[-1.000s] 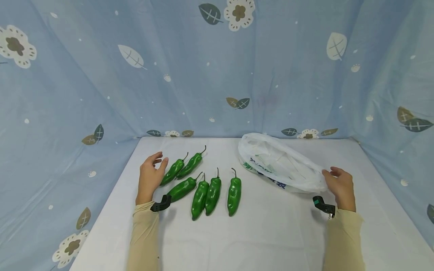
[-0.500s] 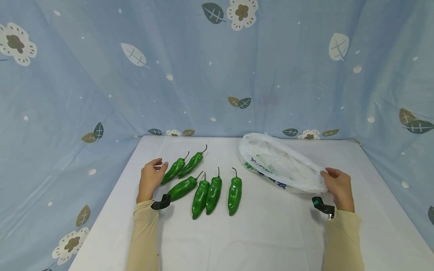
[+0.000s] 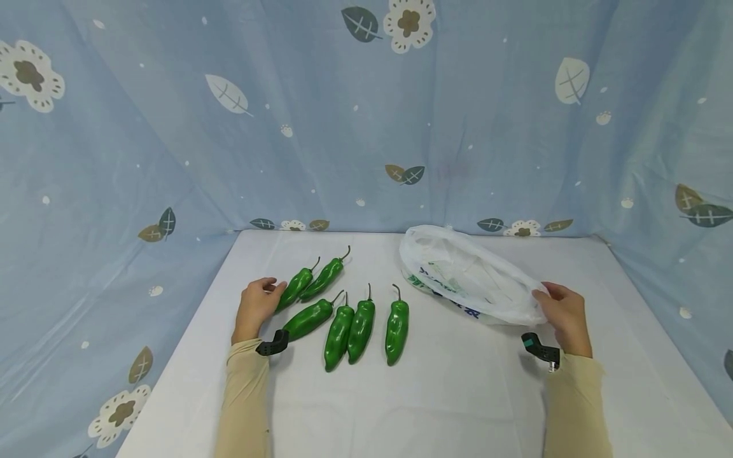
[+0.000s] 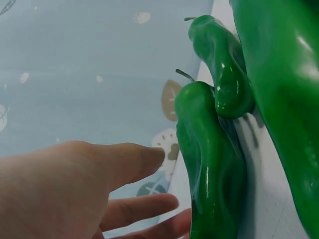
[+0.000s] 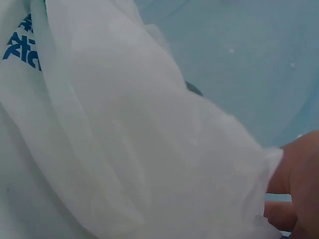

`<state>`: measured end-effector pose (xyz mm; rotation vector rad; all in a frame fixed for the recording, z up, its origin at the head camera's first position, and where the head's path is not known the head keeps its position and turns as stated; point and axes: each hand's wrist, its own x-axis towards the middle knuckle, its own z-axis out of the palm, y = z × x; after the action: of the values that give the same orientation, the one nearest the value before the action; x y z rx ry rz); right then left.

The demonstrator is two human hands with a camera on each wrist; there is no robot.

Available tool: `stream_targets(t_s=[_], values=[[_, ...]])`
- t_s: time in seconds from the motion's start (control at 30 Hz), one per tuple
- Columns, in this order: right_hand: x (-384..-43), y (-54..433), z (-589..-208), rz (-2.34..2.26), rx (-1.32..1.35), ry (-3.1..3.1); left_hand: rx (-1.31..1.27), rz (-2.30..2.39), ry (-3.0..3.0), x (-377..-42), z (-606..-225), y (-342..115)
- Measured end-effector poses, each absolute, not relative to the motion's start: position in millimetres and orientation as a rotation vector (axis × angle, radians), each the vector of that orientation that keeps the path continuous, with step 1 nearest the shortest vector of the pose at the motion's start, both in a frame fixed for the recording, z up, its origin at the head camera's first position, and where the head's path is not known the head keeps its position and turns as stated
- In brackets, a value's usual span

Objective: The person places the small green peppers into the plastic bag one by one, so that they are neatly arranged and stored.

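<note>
My left hand (image 3: 255, 309) is by the lower end of the leftmost green chili pepper (image 3: 294, 288). In the left wrist view its thumb (image 4: 132, 162) points toward that pepper (image 4: 209, 164), with a gap between thumb and fingers. Some fingertips reach behind the pepper's side, so contact cannot be told. On the right, my right hand (image 3: 565, 318) pinches the edge of a white plastic bag (image 3: 475, 273) between thumb and fingers. The bag lies with its mouth spread, printed in blue and green. Up close in the right wrist view, its film (image 5: 149, 124) hides part of the fingers.
Several more green peppers lie between the hands: one behind (image 3: 324, 278), one slanted (image 3: 309, 320), two side by side (image 3: 359, 331) and a single one (image 3: 396, 332). A blue patterned curtain (image 3: 321, 127) borders the white table (image 3: 458, 394).
My left hand has come down and slightly right, closer to the leftmost pepper. My right hand has shifted a little left, and the bag's edge has moved left with it.
</note>
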<state>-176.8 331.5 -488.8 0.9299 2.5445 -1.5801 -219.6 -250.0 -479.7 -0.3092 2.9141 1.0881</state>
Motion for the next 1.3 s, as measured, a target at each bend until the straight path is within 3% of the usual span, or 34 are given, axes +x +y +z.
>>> stream_targets(t_s=[1.3], values=[[-186, 330, -497, -1.839, 0.875, 2.314, -0.266, 1.062, 2.742, -219, -478, -254]])
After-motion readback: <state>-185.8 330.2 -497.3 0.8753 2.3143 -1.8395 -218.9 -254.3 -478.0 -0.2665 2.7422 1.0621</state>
